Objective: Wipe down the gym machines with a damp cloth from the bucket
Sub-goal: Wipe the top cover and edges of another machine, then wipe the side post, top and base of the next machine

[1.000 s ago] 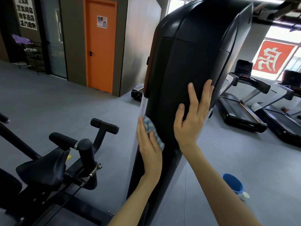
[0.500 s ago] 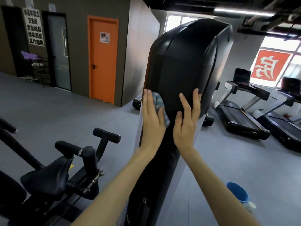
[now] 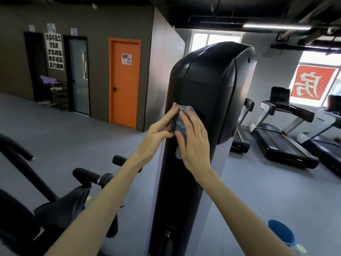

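Blue mottled cloth lies flat against the front face of the tall black machine, just under its bulging upper housing and close to the column's left edge. We log the right grip spread over the cloth, fingers straight, pressing it to the panel. A tail of fabric hangs out below the palm. The left grip comes in across the column's left edge, and we read its fingers and thumb as pinching the cloth's left side. Both forearms reach up from the bottom of the view.

Room to move: grey floor lies open to the right of the column as far as the treadmills under the window. The blue bucket stands on that floor low at the right, well apart from the cloth, and in this view it sits just beside the right forearm. On the left the exercise bike crowds in, its handle ends near the column's left edge beneath the left forearm. Beyond the bike, open floor runs to an orange door.
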Demonstrator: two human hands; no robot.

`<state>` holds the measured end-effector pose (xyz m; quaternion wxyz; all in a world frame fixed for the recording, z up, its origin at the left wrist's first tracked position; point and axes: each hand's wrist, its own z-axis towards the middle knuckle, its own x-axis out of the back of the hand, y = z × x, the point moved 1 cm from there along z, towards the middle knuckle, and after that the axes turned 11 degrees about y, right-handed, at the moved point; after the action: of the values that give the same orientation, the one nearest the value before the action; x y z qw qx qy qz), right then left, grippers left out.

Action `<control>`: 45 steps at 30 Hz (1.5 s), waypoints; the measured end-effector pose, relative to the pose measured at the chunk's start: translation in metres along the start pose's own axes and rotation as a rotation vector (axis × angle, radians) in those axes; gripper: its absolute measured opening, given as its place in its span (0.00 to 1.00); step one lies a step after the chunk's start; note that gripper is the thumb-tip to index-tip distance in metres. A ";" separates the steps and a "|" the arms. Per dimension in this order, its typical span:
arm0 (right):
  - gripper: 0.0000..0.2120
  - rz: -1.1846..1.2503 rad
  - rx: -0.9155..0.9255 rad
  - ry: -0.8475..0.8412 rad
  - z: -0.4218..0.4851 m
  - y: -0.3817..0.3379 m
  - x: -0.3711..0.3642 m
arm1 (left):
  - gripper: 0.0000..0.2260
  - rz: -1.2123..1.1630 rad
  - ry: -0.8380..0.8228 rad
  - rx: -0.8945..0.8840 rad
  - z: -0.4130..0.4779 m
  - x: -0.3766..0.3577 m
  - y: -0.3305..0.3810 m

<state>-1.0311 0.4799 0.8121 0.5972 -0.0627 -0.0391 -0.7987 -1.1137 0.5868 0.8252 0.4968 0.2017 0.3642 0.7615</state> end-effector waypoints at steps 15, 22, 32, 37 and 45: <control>0.18 -0.185 0.645 -0.050 0.000 0.055 0.012 | 0.33 0.431 0.278 0.143 -0.026 0.010 -0.054; 0.18 -0.109 1.043 -0.318 -0.036 0.072 0.016 | 0.38 0.391 0.228 0.212 -0.022 0.017 -0.044; 0.17 0.062 0.054 0.083 -0.069 0.059 0.011 | 0.20 0.480 0.244 0.139 -0.031 -0.001 -0.054; 0.20 0.340 -0.872 0.424 -0.100 0.031 0.005 | 0.28 0.541 0.323 0.086 -0.037 -0.011 -0.060; 0.24 0.254 -1.071 0.596 -0.128 -0.011 -0.028 | 0.29 0.596 0.335 0.064 -0.036 -0.013 -0.059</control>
<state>-1.0409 0.4918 0.6811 0.5585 -0.1321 0.5428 -0.6132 -1.0960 0.5769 0.7580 0.1792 0.1869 0.3897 0.8838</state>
